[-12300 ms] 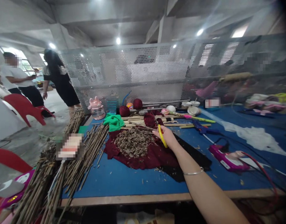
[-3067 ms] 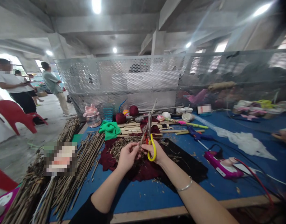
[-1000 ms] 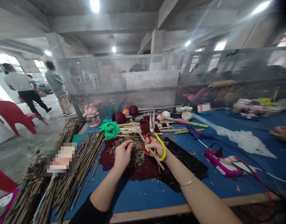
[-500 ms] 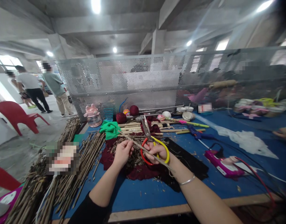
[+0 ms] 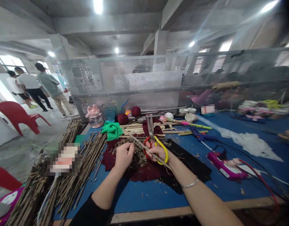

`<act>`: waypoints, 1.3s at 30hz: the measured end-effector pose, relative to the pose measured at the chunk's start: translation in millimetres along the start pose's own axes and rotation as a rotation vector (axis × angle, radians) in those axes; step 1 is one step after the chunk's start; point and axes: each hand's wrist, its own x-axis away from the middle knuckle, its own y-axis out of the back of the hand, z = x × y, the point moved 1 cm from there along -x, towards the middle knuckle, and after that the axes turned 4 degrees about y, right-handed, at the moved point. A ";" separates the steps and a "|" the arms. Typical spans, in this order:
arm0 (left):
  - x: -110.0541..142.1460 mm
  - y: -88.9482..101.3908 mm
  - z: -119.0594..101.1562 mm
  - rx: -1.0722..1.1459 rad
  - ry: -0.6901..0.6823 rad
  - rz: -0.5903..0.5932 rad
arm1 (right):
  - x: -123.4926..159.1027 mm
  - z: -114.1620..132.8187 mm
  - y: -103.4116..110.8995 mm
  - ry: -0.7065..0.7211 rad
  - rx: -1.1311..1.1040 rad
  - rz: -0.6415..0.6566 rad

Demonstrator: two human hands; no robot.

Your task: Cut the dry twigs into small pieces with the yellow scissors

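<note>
My right hand [image 5: 158,151] grips scissors [image 5: 150,127] with one red and one yellow handle, blades pointing away from me and blurred. The same hand holds a thin dry stick [image 5: 142,145], which slants across the scissors' handles. Close by on the left, my left hand [image 5: 123,155] is closed, its fingers curled together near the stick; whatever it may hold is hidden. Beneath both hands, dry plant scraps [image 5: 140,158] lie heaped on a dark red cloth [image 5: 141,175].
Bundles of dry sticks [image 5: 82,169] cover the table's left side. A green cloth [image 5: 111,130], yarn balls [image 5: 136,111] and pale rods [image 5: 135,127] lie behind. To the right are a glue gun [image 5: 198,135], a purple power box [image 5: 226,166] with cables, and another person's hand [image 5: 287,135].
My left hand has come slightly nearer, and the stick's far end now shows apart from its fingers. The scissors have turned more upright in my right hand, their blades closer together.
</note>
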 end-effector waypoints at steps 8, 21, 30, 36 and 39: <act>-1.2 -8.3 10.3 0.095 0.148 0.040 | -8.9 -9.2 6.9 0.226 0.208 -0.480; 9.2 -17.7 -3.9 0.299 0.200 0.580 | -9.2 -9.8 4.9 0.302 0.253 -0.578; 19.8 -24.8 -12.0 0.605 0.259 0.700 | -11.7 -6.2 4.1 0.206 0.012 -0.515; 12.3 -13.0 -16.4 0.205 -0.122 0.352 | -8.4 -5.4 -3.2 0.190 0.038 -0.446; 3.9 -10.1 -3.4 0.127 -0.089 0.186 | -6.6 -1.1 -2.2 0.203 0.049 -0.394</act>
